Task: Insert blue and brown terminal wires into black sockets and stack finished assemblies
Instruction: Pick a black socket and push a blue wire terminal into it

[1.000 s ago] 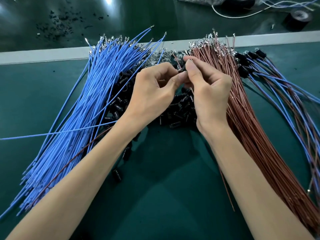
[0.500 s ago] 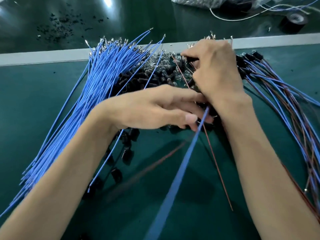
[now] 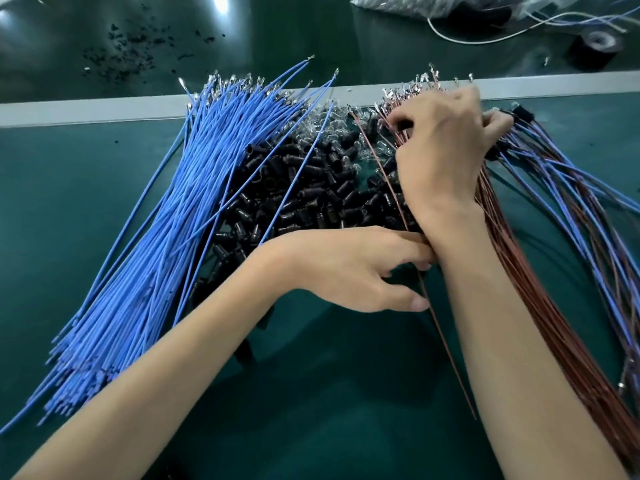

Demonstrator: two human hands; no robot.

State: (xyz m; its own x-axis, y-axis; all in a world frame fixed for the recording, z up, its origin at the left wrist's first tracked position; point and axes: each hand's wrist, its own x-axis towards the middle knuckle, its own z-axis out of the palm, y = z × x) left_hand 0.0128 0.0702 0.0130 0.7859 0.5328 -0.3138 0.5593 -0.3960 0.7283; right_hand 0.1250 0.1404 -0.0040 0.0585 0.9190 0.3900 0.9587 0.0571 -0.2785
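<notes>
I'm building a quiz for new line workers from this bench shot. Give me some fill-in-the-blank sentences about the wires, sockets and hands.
1. The wire bundle lying left of the black sockets is ____ in colour.
2. The right hand has its fingertips among the terminal ends of the ____ wires.
3. The finished assemblies lie to the ____ of the right hand.
4. Beyond the grey strip, the tape roll is ____ in colour.

Missing words: blue; brown; right; black.

Bundle of thin blue insulated wires (image 3: pixel 145 254): uniform light blue. Bundle of thin brown insulated wires (image 3: pixel 554 323): reddish brown. Heap of small plastic sockets (image 3: pixel 304 195): glossy black. Flat work mat (image 3: pixel 69 202): plain dark green.
</notes>
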